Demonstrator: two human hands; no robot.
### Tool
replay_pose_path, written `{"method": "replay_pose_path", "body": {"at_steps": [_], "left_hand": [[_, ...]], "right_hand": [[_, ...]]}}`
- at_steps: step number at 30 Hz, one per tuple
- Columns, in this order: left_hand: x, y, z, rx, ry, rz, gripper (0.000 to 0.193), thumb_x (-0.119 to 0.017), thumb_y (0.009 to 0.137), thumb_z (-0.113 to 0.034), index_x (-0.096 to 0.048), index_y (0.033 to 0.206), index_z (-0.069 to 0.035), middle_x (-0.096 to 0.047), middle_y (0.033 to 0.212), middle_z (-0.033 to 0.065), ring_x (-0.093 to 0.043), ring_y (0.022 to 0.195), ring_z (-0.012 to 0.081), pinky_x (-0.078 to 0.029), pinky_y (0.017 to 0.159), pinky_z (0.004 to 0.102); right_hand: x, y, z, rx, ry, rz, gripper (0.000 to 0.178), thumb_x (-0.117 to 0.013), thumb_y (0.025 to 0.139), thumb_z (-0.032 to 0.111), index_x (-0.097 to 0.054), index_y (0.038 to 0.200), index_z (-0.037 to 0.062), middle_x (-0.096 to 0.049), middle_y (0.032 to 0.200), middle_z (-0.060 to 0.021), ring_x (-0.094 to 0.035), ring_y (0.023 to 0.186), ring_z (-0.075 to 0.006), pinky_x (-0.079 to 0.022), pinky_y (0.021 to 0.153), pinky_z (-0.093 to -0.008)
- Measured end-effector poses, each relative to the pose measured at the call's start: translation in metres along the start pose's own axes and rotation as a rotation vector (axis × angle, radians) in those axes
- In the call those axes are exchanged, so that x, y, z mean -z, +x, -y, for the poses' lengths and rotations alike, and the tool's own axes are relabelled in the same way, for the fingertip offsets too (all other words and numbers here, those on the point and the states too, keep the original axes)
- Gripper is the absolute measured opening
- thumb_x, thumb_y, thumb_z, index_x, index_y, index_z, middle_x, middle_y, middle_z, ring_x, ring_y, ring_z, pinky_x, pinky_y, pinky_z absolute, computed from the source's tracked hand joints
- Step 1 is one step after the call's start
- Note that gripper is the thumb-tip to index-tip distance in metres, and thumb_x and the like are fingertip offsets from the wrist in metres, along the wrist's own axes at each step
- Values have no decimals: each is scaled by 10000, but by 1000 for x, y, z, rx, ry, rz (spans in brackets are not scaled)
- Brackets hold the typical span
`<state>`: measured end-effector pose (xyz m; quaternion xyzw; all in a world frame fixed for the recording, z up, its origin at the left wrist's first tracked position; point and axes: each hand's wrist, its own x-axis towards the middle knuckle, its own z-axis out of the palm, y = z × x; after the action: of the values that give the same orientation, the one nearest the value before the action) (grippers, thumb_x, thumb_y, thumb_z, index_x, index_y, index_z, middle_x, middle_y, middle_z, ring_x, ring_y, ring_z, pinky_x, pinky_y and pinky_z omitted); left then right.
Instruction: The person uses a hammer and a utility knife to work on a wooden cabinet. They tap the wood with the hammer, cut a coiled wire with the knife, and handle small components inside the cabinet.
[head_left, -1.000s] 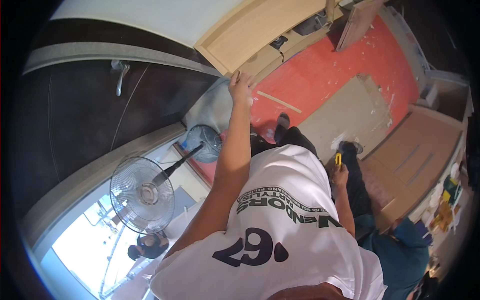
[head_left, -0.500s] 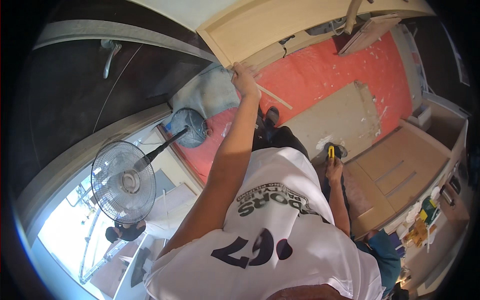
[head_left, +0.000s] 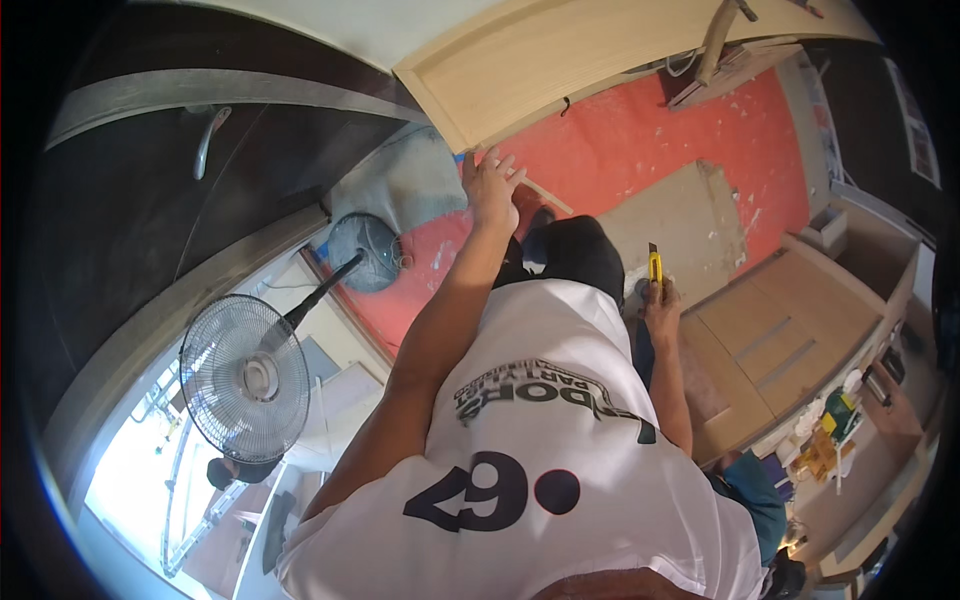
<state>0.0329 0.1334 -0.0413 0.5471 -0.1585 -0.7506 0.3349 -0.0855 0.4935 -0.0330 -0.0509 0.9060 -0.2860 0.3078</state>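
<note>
My left hand reaches up to the near left corner of a pale wooden panel. Its fingers are stretched and spread just below that corner; whether the fingertips touch the edge I cannot tell. Down at my right side, my right hand is closed around a yellow utility knife. The knife's blade points up, away from me. A thin pale wood strip shows just beyond my left hand, low down near my foot.
At left stands a pedestal fan on a round base, beside a dark door. Brown board lies over red floor covering. A hammer rests on the panel's far side. At right are cabinet boards and a person's teal sleeve.
My left hand's fingers have spread, and it sits slightly lower by the panel corner. The knife has come up a little in my right hand, and its blade now shows. My body leans differently.
</note>
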Motion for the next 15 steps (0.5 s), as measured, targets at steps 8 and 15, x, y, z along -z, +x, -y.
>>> {"method": "replay_pose_path", "body": {"at_steps": [8,15], "left_hand": [[-62,6,11,-168,-164,-123,534,-463,1023,-207,-174,1466,-286,-353,1475,153,-364,1389,418,-432,1043,592],[-100,2,11,-237,-306,-258,783,-426,977,-75,76,1541,-280,-282,1541,154,-507,1273,402,-471,1002,571]], "right_hand": [[24,46,-50,85,-168,17,300,-530,1003,202,-616,1115,-62,-679,813,-154,-631,681,-241,-506,663,-373],[88,133,-79,239,-175,166,351,-512,1011,209,-564,1235,-56,-655,774,-98,-636,602,-161,-492,493,-277]]}}
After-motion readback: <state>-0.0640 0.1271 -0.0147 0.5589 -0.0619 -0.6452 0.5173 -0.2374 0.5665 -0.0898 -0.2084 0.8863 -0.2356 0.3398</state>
